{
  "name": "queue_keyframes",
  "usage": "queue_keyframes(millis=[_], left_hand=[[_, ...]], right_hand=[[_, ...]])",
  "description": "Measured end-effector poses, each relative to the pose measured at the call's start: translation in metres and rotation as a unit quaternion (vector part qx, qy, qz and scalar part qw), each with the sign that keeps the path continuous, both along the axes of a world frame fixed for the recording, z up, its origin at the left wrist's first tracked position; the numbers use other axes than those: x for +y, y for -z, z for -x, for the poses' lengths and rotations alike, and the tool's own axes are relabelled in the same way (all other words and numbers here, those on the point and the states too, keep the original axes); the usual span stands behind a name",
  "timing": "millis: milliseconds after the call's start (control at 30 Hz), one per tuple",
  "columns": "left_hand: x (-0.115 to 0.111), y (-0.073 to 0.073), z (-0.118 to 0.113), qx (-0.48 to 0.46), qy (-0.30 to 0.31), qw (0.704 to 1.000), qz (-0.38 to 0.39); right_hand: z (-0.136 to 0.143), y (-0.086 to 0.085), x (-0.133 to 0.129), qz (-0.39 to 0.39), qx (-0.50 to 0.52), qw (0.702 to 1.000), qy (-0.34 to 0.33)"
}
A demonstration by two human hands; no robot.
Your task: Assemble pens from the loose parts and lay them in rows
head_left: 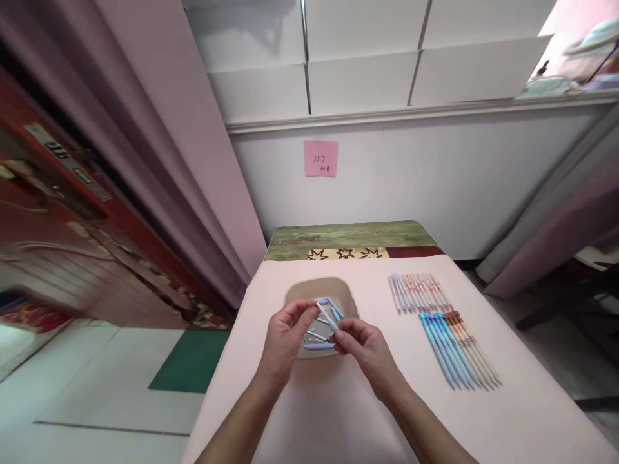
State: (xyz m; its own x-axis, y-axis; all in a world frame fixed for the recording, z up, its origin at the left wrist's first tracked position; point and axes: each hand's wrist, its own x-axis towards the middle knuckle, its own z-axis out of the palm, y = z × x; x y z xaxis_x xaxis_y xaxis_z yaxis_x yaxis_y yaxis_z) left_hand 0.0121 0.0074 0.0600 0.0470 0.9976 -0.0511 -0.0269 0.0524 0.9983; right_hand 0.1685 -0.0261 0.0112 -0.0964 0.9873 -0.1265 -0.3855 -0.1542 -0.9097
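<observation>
Over a translucent shallow container [296,290], my left hand [290,328] pinches the upper end of a thin white pen part [325,314]. The lower end, a light blue piece, is between the thumb and fingers of my right hand [360,341]. The part slants down to the right between both hands. Inside the container lie several blue and white pen parts, among them a blue barrel [318,346] near its front edge. My fingers hide some of the contents.
To the right on the pink-covered table [333,412] lie a row of clear and orange-patterned pens [418,293] and, in front of it, a row of blue and brown-topped pens [457,351]. A wall with a pink note [321,159] stands behind.
</observation>
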Motion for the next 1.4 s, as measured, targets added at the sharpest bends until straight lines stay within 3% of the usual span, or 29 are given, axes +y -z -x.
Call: queue_keyframes(millis=[433, 733, 1133, 1400], left_hand=[[0.009, 0.012, -0.010, -0.068, 0.012, 0.996, 0.064], [0.020, 0.020, -0.016, -0.139, -0.015, 0.976, 0.168], [0.021, 0.019, -0.017, -0.124, 0.003, 0.978, 0.165], [0.002, 0.040, -0.004, -0.107, -0.021, 0.981, 0.158]], right_hand=[[0.010, -0.010, 0.001, 0.078, 0.078, 0.992, -0.059], [0.018, -0.008, 0.011, 0.150, 0.159, 0.972, -0.082], [0.022, -0.003, 0.011, 0.156, 0.173, 0.970, -0.073], [0.039, 0.009, -0.003, 0.151, 0.128, 0.979, -0.056]])
